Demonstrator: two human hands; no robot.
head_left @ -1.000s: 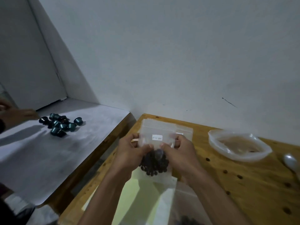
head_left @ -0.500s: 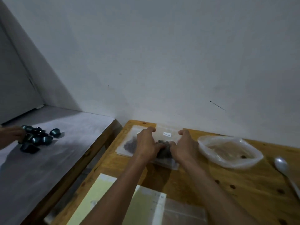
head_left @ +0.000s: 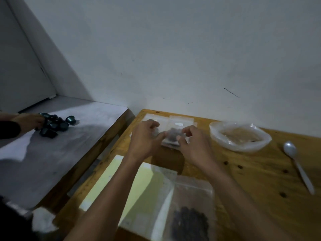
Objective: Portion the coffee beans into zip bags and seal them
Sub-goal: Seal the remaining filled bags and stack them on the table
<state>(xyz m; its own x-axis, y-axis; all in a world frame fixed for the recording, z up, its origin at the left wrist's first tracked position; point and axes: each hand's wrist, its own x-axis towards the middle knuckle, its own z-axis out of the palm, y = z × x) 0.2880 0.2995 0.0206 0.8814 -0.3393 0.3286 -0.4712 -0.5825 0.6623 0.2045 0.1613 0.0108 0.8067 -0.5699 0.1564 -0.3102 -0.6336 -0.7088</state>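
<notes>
Landmark: wooden bench (head_left: 251,174), set against the white wall.
Another person's hand (head_left: 28,121): far left of the bench, on a grey-covered surface (head_left: 57,152), touching the capsules.
Coffee capsules (head_left: 55,125): dark teal heap on the grey surface, left of the bench.
Yellow-green sheet (head_left: 121,185): near-left part of the bench, under the left forearm.
Left hand (head_left: 145,138): over the far-left part of the bench, fingers loosely curled, thumb tip at the left edge of the filled zip bag; whether it pinches the bag cannot be told.
Filled zip bag (head_left: 173,134): flat on the bench's far edge, between the two hands, dark coffee beans inside, lying on other clear bags (head_left: 181,120).
Right hand (head_left: 193,145): just right of that bag, fingers curled, fingertips at its right edge; grip cannot be told.
Near zip bag (head_left: 190,218): bench's near edge, clear, holding coffee beans.
Open plastic bag (head_left: 240,136): right of the hands, on the bench, a few beans inside.
Spoon (head_left: 297,164): far right of the bench, bowl toward the wall.
</notes>
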